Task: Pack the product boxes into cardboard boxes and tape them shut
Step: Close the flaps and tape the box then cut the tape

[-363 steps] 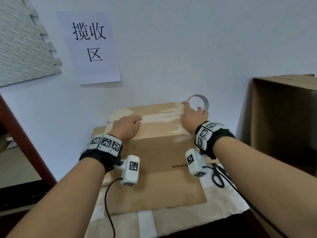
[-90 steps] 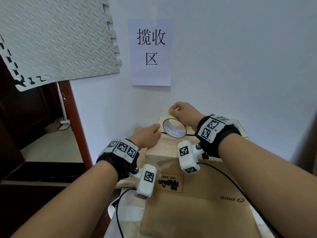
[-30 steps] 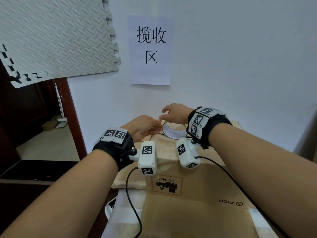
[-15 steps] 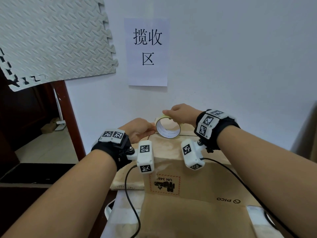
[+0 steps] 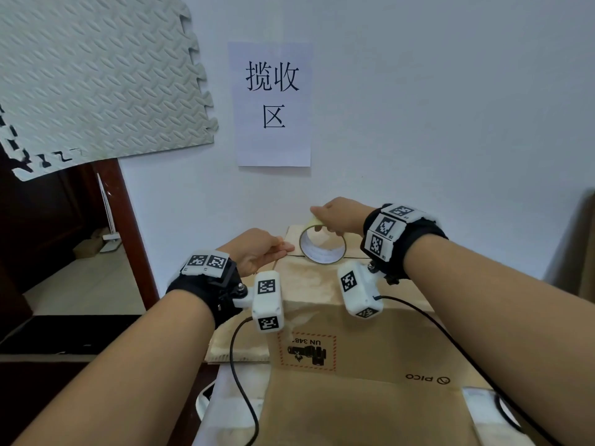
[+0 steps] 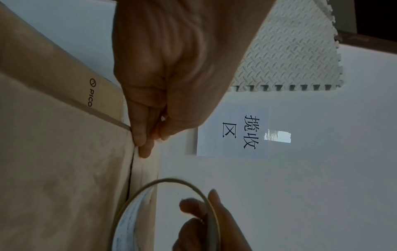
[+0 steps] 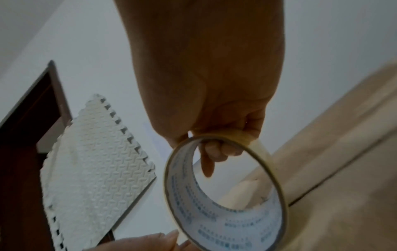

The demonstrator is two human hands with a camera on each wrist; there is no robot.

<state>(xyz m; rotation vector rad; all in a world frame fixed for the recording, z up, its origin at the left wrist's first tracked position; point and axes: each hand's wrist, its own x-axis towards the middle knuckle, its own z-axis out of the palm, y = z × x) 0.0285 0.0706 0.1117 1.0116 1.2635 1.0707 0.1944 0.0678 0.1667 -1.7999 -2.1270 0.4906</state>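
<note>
A brown cardboard box (image 5: 370,349) marked PICO stands before me with its flaps down and a dark seam across its top. My right hand (image 5: 338,217) grips a roll of clear tape (image 5: 322,247) by its upper rim, upright over the seam; its fingers (image 7: 214,152) hook through the ring (image 7: 225,195). My left hand (image 5: 257,252) is just left of the roll, with fingertips (image 6: 144,146) and thumb together on the tape end at the seam's left end. A pale strip of tape (image 6: 144,169) runs from them to the roll (image 6: 167,212).
The box stands close to a white wall bearing a paper sign (image 5: 273,104) and a grey foam mat (image 5: 96,75). A brown door frame (image 5: 128,220) is to the left. Flat cardboard (image 5: 235,346) and white cloth (image 5: 235,397) lie under the box. Another carton's edge (image 5: 587,246) shows at the far right.
The right hand has carried the roll a little to the right, away from the left hand. The left hand stays at the seam's left end.
</note>
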